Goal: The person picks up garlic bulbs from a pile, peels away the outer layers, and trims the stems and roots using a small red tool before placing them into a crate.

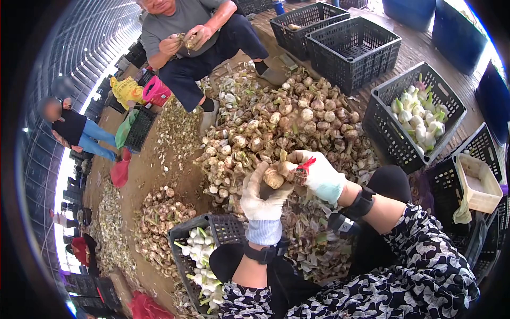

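Note:
Both of my hands wear pale work gloves and meet over the near edge of a big pile of soil-stained garlic bulbs [297, 114]. In the fingers of my left hand [261, 199] is a brownish garlic bulb [273, 179]. My right hand [321, 178], with a red strip tied around a finger, is closed at a garlic bulb with a short stem [286, 166], right against the other one. Dry peelings [313, 239] cover the ground below my hands.
A crate of cleaned white garlic [374, 98] stands at right, another crate [228, 228] by my left knee. Black crates [353, 64] stand at the back, and a white plastic basin [478, 183] at far right. Opposite, a person [183, 32] handles garlic. A smaller garlic heap [162, 223] lies left.

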`<act>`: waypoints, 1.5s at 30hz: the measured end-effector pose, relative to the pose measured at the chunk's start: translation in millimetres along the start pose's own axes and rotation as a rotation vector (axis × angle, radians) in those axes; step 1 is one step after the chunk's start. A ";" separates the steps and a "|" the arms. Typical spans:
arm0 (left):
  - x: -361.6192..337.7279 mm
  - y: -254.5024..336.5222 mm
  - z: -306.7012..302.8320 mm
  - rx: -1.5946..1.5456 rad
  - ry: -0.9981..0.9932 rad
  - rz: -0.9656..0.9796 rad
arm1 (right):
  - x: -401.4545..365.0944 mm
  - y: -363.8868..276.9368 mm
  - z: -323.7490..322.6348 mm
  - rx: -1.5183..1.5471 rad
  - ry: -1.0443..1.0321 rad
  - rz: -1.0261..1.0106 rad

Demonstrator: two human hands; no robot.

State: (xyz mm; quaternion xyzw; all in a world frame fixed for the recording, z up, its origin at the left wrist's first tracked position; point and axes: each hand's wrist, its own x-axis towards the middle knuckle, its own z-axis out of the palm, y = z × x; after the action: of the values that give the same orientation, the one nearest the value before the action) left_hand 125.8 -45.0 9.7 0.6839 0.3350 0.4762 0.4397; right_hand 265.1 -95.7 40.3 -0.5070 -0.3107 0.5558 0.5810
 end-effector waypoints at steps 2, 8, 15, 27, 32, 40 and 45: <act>0.9 -2.0 -4.0 0.063 -0.009 0.036 | 0.5 0.0 -2.5 -0.024 -0.065 -0.038; 2.2 2.8 -13.0 0.393 -0.025 0.321 | 3.8 5.9 -6.4 -0.036 -0.111 -0.070; 0.1 -1.8 -16.5 -0.745 -0.087 -0.598 | 25.5 23.9 -7.8 -0.545 -0.014 -0.579; -6.4 -1.5 -4.9 -0.131 -0.076 -0.193 | 20.7 30.0 -17.3 -0.843 0.024 -0.818; 5.0 3.8 -18.3 -0.771 -0.258 -0.556 | 13.8 27.4 -31.5 -0.364 -0.264 -0.547; -6.2 -1.1 -13.0 -0.694 0.006 -0.479 | 24.5 21.6 -26.9 -0.006 0.120 -0.220; -3.6 0.5 -4.3 -0.578 -0.028 -0.566 | 9.3 24.5 -15.9 -0.523 -0.022 -0.428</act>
State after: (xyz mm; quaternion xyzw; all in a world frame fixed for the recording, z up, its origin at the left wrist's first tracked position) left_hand 120.5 -47.1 9.6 0.4194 0.3563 0.4015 0.7320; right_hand 273.4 -93.9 10.9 -0.5561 -0.5484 0.3283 0.5312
